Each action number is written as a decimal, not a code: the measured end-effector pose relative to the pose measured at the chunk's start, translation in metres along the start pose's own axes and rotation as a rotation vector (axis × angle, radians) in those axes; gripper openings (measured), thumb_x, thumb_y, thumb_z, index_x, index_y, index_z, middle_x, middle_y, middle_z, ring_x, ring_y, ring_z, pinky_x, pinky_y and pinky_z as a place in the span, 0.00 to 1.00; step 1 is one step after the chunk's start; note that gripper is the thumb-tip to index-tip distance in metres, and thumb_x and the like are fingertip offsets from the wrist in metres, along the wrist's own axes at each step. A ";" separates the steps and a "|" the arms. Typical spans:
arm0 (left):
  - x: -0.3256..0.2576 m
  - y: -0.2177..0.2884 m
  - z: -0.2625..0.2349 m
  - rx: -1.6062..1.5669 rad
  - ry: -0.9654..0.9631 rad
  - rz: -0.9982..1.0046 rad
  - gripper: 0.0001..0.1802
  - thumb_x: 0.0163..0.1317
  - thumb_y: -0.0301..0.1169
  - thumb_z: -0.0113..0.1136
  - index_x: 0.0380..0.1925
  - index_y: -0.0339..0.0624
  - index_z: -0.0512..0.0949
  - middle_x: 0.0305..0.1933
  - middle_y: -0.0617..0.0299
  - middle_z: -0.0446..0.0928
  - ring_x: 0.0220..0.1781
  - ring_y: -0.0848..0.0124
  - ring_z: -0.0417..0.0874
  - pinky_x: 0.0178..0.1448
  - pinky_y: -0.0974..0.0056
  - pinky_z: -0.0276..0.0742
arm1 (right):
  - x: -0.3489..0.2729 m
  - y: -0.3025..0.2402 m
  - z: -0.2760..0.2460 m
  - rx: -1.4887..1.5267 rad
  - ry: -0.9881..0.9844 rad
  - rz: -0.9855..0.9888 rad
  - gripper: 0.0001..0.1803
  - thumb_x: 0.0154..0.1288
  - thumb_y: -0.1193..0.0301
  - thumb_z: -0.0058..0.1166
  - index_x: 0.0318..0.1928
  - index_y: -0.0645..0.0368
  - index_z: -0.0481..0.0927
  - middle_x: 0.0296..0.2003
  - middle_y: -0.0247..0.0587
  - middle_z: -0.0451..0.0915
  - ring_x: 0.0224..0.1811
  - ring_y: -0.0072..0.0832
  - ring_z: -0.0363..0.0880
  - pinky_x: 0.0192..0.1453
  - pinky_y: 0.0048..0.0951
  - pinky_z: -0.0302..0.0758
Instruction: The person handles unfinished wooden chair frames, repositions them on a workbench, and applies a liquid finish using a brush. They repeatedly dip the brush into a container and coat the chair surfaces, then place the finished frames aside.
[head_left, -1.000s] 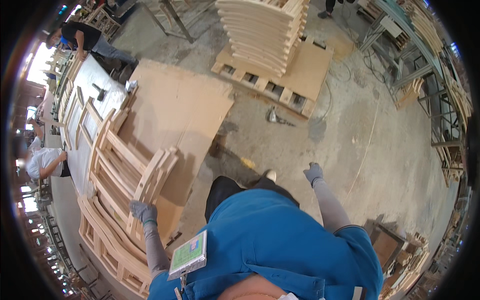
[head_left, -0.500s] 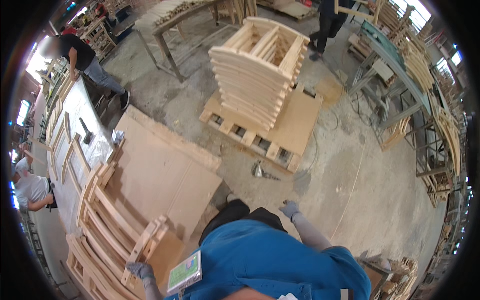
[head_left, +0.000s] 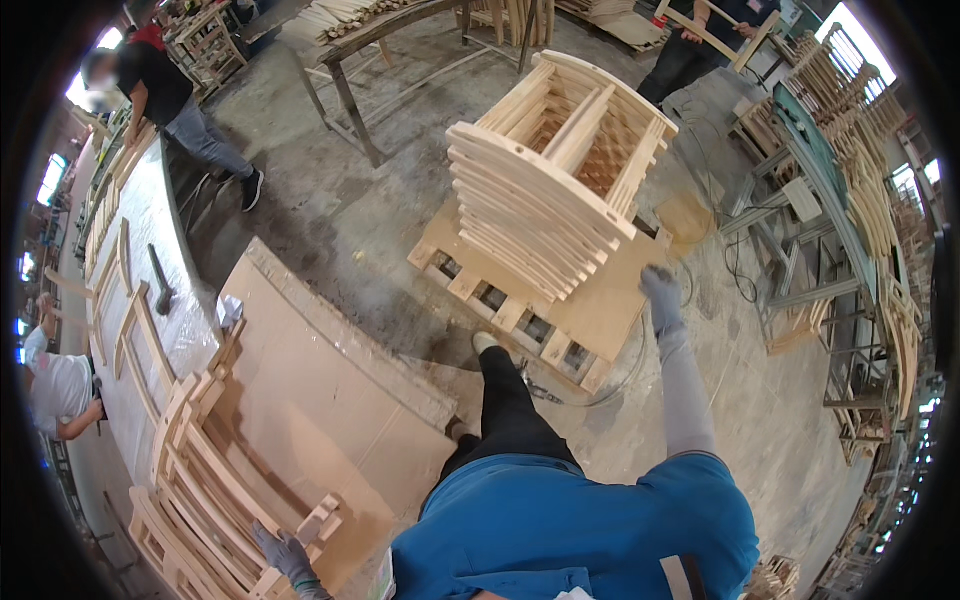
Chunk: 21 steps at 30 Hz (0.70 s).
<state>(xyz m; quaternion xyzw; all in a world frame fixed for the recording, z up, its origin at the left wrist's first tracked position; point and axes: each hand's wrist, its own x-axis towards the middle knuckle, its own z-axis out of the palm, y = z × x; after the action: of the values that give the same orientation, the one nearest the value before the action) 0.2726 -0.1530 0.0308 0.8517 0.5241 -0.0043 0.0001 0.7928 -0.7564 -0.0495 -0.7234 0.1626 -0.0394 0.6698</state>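
My left hand (head_left: 283, 556), in a grey glove, lies on the end of a slatted wooden frame (head_left: 235, 475), its fingers stretched over the wood. More curved frames (head_left: 165, 535) are stacked beside it at the lower left. My right hand (head_left: 661, 298), also gloved in grey, reaches forward at the right, off the edge of the cardboard-topped pallet (head_left: 450, 240). Nothing shows in it; its fingers are too blurred to read. A tall stack of curved wooden frames (head_left: 540, 215) stands on that pallet, ahead of me.
A cardboard-covered surface (head_left: 310, 400) lies front left. Beyond it, a plastic-covered table (head_left: 190, 325) bears a hammer (head_left: 160, 280) and curved wood parts. Two people work around that table; another person (head_left: 690, 50) holds a frame at the far right. Hoses lie beside the pallet.
My right hand has swung forward and to the right, toward the pallet. One leg has stepped out toward it. My left hand stays over the frames at the lower left.
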 end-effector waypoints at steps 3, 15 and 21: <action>0.012 0.098 0.005 -0.140 -0.005 0.084 0.32 0.53 0.25 0.51 0.60 0.33 0.59 0.64 0.44 0.60 0.66 0.52 0.59 0.69 0.58 0.54 | 0.090 -0.065 0.053 0.197 -0.004 -0.069 0.21 0.58 0.67 0.56 0.47 0.70 0.73 0.39 0.41 0.76 0.38 0.23 0.75 0.41 0.22 0.75; 0.019 0.270 0.007 -0.127 -0.373 0.014 0.37 0.56 0.38 0.53 0.63 0.33 0.53 0.65 0.41 0.56 0.66 0.49 0.59 0.67 0.56 0.57 | 0.301 -0.050 0.220 0.505 -0.152 0.331 0.40 0.54 0.49 0.57 0.61 0.57 0.62 0.50 0.43 0.71 0.49 0.33 0.72 0.51 0.35 0.72; 0.031 0.304 -0.005 -0.090 -0.488 -0.060 0.40 0.58 0.44 0.52 0.64 0.34 0.50 0.66 0.41 0.54 0.67 0.49 0.57 0.67 0.57 0.57 | 0.326 -0.051 0.221 0.597 -0.157 0.211 0.29 0.59 0.57 0.55 0.57 0.57 0.68 0.47 0.39 0.74 0.47 0.31 0.74 0.49 0.31 0.74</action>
<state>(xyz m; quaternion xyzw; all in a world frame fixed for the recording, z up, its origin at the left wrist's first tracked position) 0.5583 -0.2627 0.0345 0.8087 0.5332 -0.1862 0.1644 1.1704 -0.6359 -0.0736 -0.4749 0.1659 0.0401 0.8633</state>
